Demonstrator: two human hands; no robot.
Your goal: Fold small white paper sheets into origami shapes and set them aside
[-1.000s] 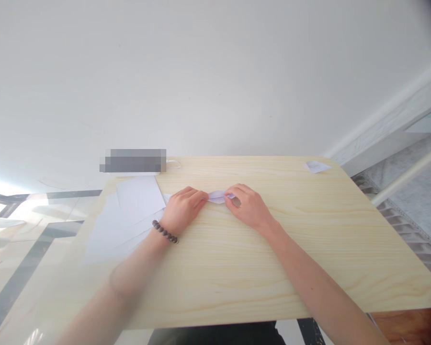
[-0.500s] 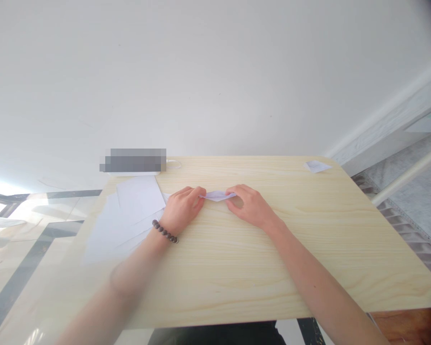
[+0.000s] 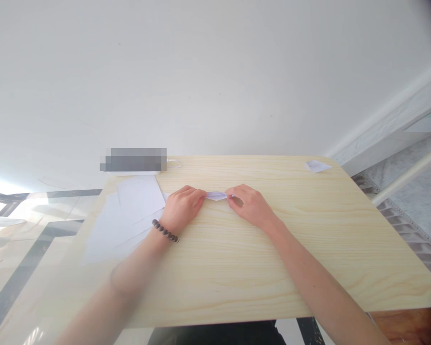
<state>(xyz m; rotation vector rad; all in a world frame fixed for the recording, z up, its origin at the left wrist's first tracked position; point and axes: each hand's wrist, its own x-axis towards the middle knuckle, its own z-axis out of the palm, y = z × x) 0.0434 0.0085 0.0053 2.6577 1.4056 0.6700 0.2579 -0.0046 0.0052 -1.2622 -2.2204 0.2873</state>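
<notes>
Between my hands, over the middle of the wooden table, is a small piece of folded white paper (image 3: 216, 196). Its left end is pinched in the fingers of my left hand (image 3: 182, 207), which wears a dark bead bracelet at the wrist. My right hand (image 3: 250, 205) pinches the right end between thumb and fingertips. The paper looks narrow, with a pointed lower edge and creases along it; both of its ends are hidden by my fingers.
Loose white paper sheets (image 3: 138, 201) overlap on the left of the table (image 3: 208, 278). A blurred-out dark object (image 3: 134, 160) with a white base stands behind them, a white cable beside it. Another folded paper piece (image 3: 318, 166) lies at the back right. A wall rises behind.
The fingertips of my right hand have closed in on the paper's right end, and the paper looks flatter and narrower between my hands. My left hand has hardly moved.
</notes>
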